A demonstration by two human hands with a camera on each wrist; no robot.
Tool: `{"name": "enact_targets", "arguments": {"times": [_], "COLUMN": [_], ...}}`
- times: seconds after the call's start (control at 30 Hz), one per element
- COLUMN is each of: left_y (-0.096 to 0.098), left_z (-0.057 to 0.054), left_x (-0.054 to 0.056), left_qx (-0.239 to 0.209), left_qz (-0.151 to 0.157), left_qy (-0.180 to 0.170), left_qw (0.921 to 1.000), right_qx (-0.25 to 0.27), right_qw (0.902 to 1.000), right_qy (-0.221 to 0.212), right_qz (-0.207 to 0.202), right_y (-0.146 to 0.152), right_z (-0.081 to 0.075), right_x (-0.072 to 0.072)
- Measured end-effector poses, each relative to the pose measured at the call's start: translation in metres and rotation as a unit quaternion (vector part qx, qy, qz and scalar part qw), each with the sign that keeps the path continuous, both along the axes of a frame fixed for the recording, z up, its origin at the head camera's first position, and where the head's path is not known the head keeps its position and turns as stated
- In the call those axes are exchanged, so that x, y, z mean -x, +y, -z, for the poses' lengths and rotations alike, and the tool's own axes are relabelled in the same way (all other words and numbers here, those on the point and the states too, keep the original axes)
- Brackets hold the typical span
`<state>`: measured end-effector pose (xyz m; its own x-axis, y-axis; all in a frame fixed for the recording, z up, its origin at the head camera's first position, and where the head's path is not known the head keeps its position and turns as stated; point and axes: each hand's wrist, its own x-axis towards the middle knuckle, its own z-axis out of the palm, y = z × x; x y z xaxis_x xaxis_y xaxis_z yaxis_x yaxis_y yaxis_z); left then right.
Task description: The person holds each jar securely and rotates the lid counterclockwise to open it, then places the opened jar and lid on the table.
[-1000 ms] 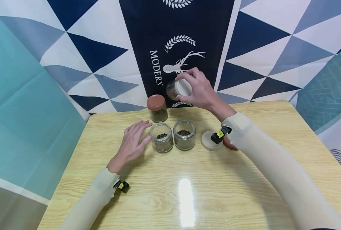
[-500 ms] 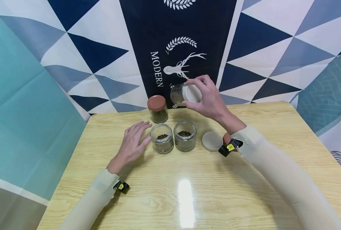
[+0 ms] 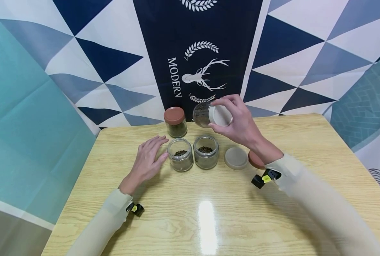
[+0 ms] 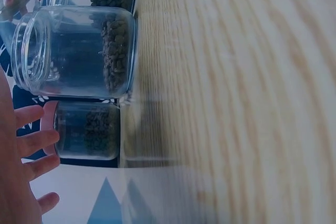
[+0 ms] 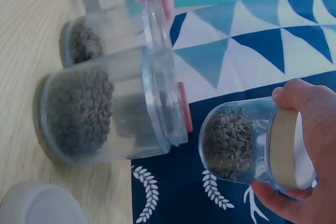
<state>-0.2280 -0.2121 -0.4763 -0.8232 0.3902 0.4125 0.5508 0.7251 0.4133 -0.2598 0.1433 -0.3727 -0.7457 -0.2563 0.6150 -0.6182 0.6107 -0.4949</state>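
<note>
Nearest, two pale sleeves come in over the near part of the worktop [image 3: 164, 220], whose near edge is out of view; the left sleeve [image 3: 97, 224] lies toward the left edge and the right sleeve [image 3: 324, 204] reaches in from the right. A small black wrist camera sits at each cuff, and a bright reflection [image 3: 208, 225] marks the wood between them.

Farther in, the left hand [image 3: 146, 158] has its fingers loosely straight, spread and holding nothing. Its thumb tip is at the side of the left jar [image 3: 180, 163]; whether they touch I cannot tell. That jar and the right jar [image 3: 205, 160] stand upright, side by side, in the far half of the worktop. Both are clear glass, uncovered, with dark beans in the lower part. To their right a pale lid [image 3: 236, 159] lies flat, with a red lid [image 3: 255, 160] just beside it, partly hidden by the right wrist.

Beyond and above these, the right hand [image 3: 241, 121] curls thumb and fingers round the capped end of the held jar [image 3: 202, 115]. It has a white lid [image 3: 220, 115] on and beans inside. It is in the air near the far edge, tilted, its base toward the left.

The back jar [image 3: 176, 122], red-capped and upright, stands close to the far edge, behind the left jar. Past that edge hangs the patterned wall cloth [image 3: 113, 60].
</note>
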Motion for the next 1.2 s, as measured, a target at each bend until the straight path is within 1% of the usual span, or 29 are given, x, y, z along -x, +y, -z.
{"name": "enact_targets", "arguments": {"times": [0.13,0.23,0.33,0.5,0.67,0.8,1.03,1.2], "left_y": [-0.001,-0.002,-0.002,-0.002,-0.002,-0.002,-0.003,-0.003], "left_z": [-0.001,-0.002,-0.005,-0.006,-0.007,-0.007,-0.006,-0.006], "left_x": [0.000,-0.001,-0.001,-0.001,-0.001,-0.001,0.001,0.001], "left_qx": [0.002,0.001,0.001,0.000,-0.004,-0.004,-0.005,-0.005], "left_qz": [-0.001,-0.003,-0.004,-0.005,-0.003,-0.002,-0.005,-0.006], "left_qy": [-0.001,-0.005,-0.010,-0.009,-0.005,-0.007,-0.005,-0.004], "left_qw": [1.0000,1.0000,0.9999,1.0000,1.0000,1.0000,1.0000,1.0000], "right_qx": [0.025,0.043,0.053,0.065,0.071,0.072,0.062,0.063], "right_qw": [0.9997,0.9990,0.9984,0.9976,0.9973,0.9969,0.9971,0.9970], "right_qy": [0.005,-0.001,-0.009,-0.015,-0.013,-0.024,-0.029,-0.035], "right_qz": [0.001,0.007,0.015,0.018,0.015,0.019,0.032,0.029], "right_y": [0.005,0.010,0.015,0.021,0.024,0.026,0.030,0.031], "right_z": [-0.001,-0.003,-0.004,-0.002,0.002,0.005,0.002,0.000], "right_x": [-0.008,-0.013,-0.017,-0.023,-0.026,-0.030,-0.039,-0.047]}}
